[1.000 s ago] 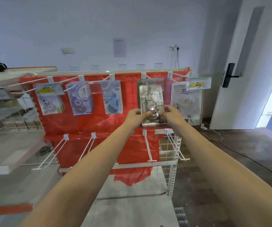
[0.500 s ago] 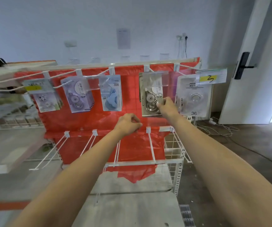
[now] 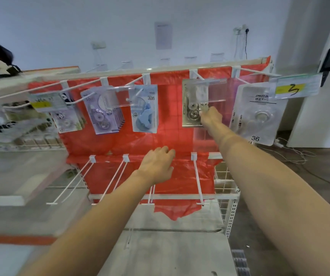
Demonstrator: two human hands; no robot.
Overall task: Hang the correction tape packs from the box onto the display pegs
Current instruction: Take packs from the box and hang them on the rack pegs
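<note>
1. Biggest thing first: the display rack [image 3: 160,196] with the red sheet [image 3: 172,140] behind it. The top row of pegs carries five lots of packs, and the lower pegs [image 3: 198,180] are bare. Risk here, I'd say, is a forearm bumping those long lower pegs while pulling away, since both arms reach right over them.

2. The grey correction tape pack [image 3: 192,104] hangs on the fourth top peg, between the blue pack [image 3: 145,109] and the big white pack [image 3: 257,114]. If its hole isn't fully over the peg tip it could slide off once let go. I can't make out the hole; a clear label holder [image 3: 212,90] sits in front of the top of the pack.

3. Right hand [image 3: 211,117] is at the pack's lower right edge, fingers curled against it. Looks like a pinch, but the fingertips are behind the hand, so I can't say for sure.

4. Left hand [image 3: 157,164] hangs below, loosely curled, holding nothing, well apart from the pack.

5. Hard to see: the box the packs come from isn't in frame at all, so no clue how many are left. The left side is motion-smeared, and the panda pack [image 3: 65,116] is only half readable. How many packs are stacked on each peg, can't tell.
</note>
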